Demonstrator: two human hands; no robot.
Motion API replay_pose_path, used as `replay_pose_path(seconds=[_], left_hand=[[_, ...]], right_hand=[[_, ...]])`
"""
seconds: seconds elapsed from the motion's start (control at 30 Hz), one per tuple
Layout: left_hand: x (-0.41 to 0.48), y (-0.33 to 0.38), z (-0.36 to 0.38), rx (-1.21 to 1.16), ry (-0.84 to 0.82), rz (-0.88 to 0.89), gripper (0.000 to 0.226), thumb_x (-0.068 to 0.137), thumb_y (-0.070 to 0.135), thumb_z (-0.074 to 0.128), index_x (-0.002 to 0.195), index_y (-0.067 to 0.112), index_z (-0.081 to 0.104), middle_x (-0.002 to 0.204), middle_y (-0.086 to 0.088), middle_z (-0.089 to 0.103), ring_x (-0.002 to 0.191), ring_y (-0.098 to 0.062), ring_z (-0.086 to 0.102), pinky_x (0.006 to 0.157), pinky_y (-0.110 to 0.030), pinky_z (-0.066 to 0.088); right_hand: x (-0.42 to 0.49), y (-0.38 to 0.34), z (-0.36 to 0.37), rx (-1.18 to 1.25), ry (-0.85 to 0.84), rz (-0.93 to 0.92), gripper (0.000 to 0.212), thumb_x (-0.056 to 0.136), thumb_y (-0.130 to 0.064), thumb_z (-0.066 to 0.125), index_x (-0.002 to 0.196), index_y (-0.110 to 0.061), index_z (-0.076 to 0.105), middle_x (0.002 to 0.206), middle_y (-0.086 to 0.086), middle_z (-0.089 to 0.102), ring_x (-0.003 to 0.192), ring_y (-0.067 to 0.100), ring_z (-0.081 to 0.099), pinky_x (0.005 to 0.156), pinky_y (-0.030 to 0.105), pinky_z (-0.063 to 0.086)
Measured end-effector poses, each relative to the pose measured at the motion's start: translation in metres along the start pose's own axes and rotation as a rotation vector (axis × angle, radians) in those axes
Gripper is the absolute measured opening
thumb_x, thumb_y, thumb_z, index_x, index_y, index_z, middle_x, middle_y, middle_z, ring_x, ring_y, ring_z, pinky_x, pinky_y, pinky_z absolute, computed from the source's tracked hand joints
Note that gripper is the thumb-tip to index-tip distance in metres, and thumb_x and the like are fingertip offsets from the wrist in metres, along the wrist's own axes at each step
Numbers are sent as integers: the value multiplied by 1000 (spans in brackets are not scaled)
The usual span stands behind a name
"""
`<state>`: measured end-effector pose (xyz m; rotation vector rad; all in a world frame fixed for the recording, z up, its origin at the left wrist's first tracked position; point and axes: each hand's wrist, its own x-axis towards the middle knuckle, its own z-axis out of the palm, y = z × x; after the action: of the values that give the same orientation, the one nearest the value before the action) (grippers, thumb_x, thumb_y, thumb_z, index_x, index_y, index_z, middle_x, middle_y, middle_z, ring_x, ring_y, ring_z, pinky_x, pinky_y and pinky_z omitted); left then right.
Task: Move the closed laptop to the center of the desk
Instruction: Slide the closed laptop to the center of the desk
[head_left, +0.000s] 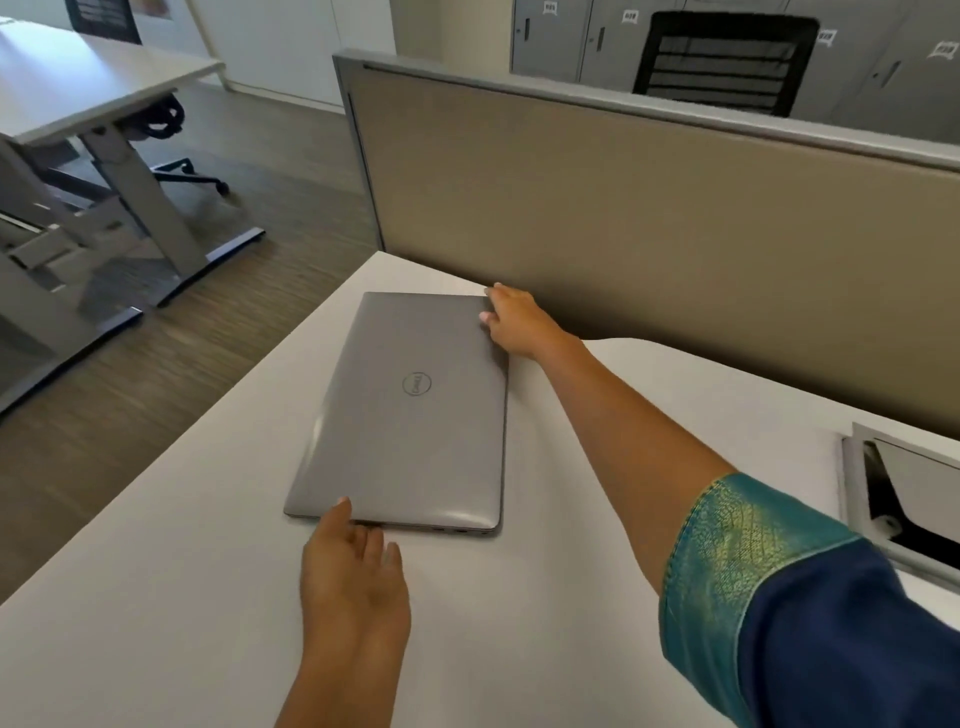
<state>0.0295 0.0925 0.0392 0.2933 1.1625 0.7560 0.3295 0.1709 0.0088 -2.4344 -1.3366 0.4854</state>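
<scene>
The closed laptop (410, 410) is laid flat on the white tabletop (156, 597), near its far left corner beside the partition (649, 234). Its near edge is gripped by the left hand (353, 577), its far right corner by the right hand (514, 319), fingers (491, 301) curled onto it.
</scene>
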Motion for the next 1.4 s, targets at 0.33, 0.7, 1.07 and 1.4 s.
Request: replay_pose_path(seconds=[0.33, 0.7, 1.07, 1.4], left_hand=[[6, -8, -9, 21, -53, -147, 60, 94, 30, 47, 143, -1, 32, 142, -14, 47, 135, -24, 42, 115, -43, 29], [8, 5, -9, 126, 24, -169, 73, 84, 30, 61, 141, -5, 31, 136, -18, 46, 131, -29, 44, 114, -45, 31], [-15, 13, -33, 329, -6, -142, 27, 85, 8, 58, 112, 13, 57, 101, -7, 65, 94, -22, 63, 70, -50, 50], [-67, -36, -89, 588, -24, -111, 29, 82, -10, 50, 99, 11, 60, 93, -7, 60, 87, -21, 55, 76, -47, 47]], right_hand=[[44, 4, -2, 66, -50, -8, 31, 98, -33, 42, 80, -11, 56, 106, 13, 58, 106, 31, 53, 87, 34, 43], [35, 17, -12, 66, -148, 75, 48, 82, -61, 56, 62, -18, 46, 76, 3, 53, 85, 25, 49, 66, 33, 36], [-105, 64, -23, 184, -201, 287, 64, 74, -72, 56, 90, -9, 58, 91, 6, 60, 81, 22, 58, 70, 34, 43], [-291, 88, -21, 449, -12, 462, 62, 81, -57, 62, 104, 0, 58, 96, 12, 62, 89, 29, 60, 70, 33, 43]])
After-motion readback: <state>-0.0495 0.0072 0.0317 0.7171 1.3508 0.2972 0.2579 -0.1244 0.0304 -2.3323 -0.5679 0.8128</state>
